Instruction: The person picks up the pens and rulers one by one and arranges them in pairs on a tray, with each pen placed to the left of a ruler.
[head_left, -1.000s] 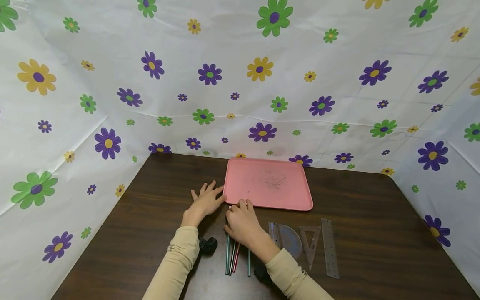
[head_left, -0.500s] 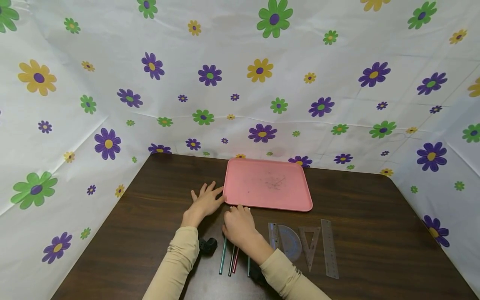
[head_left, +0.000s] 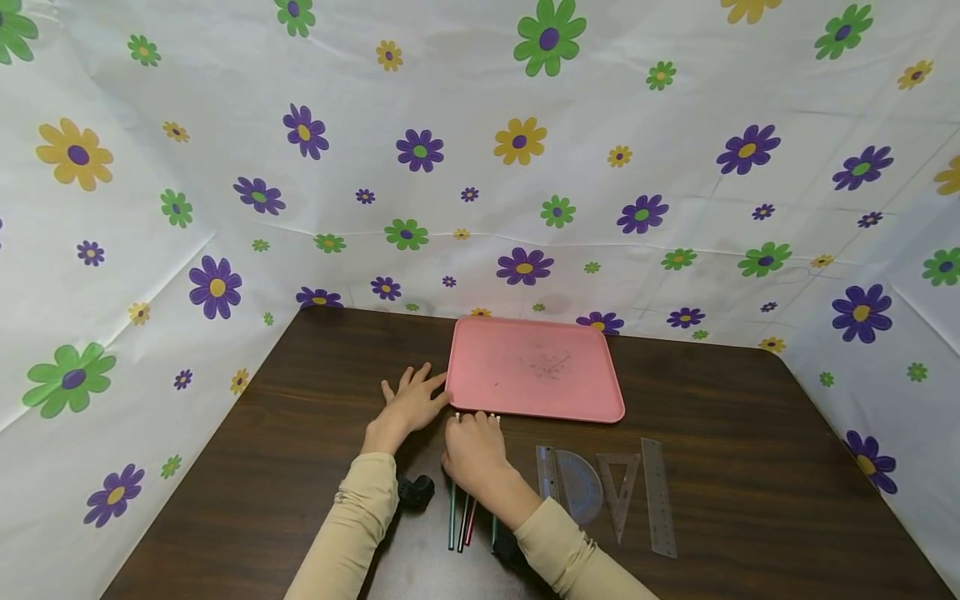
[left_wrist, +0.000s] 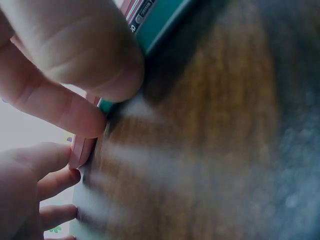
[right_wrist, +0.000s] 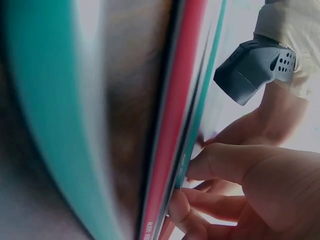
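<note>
Near the middle of the table, my right hand pinches a green pencil, the leftmost of several, between thumb and finger. Next to it lie a black pencil and a red pencil; another green pencil lies to their right. White tips show just past the knuckles, and the hand hides the pencils' middles. With fingers spread, my left hand rests at the near left corner of a pink tray, fingertips at its edge.
Right of the pencils lie a clear protractor with a straight scale beside it, a clear set square and a clear ruler. Dark wrist camera mounts sit under the sleeves. A flower-patterned cloth hangs behind the brown table.
My right hand has drawn slightly back from the tray and left. The leftmost green pencil's near end swung left, then back towards the black one. My left hand stays put.
</note>
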